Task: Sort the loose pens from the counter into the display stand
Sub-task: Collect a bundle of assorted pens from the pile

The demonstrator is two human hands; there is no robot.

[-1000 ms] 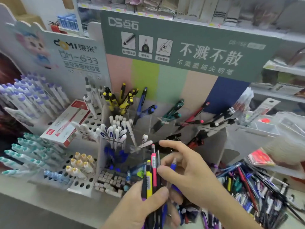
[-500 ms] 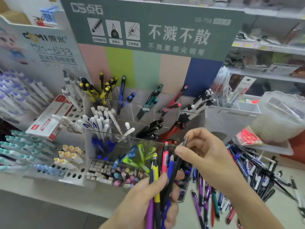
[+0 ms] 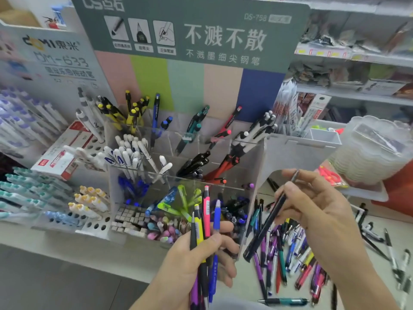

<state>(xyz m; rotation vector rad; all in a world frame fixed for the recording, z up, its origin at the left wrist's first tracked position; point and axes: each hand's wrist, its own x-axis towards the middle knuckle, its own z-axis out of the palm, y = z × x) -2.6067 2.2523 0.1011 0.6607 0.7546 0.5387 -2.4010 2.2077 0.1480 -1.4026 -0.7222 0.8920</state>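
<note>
A tall cardboard backboard with a grey-green header and pastel stripes is seen rising behind the clear acrylic compartmented display stand, which is set on the pale table. The stand's rear cells are filled with yellow-and-black, blue, teal, red and white-capped pens, all leaning; its front cells are filled with lime-green pens and small pastel erasers. To the left, a white perforated rack of pale-blue and yellow-capped pens is placed just beside the stand, with a red-and-white box lying on it. At the far right a stack of clear scalloped plastic containers is seen.

A scattered heap of loose multicoloured pens is spread on the table to the right of the stand, below the right hand.

A bundle of upright pens – pink, yellow, blue, black and purple – is held in front of the stand by the left hand; its grip is clamped on the bundle, the thumb pressed across the barrels and the fingers curled round behind them.

A slim black pen with a grey tip is pinched by the right hand, whose grip is closed on the upper part of the barrel. This pen is held slanted, apart from the bundle, its lower end hanging over the loose heap.
</note>
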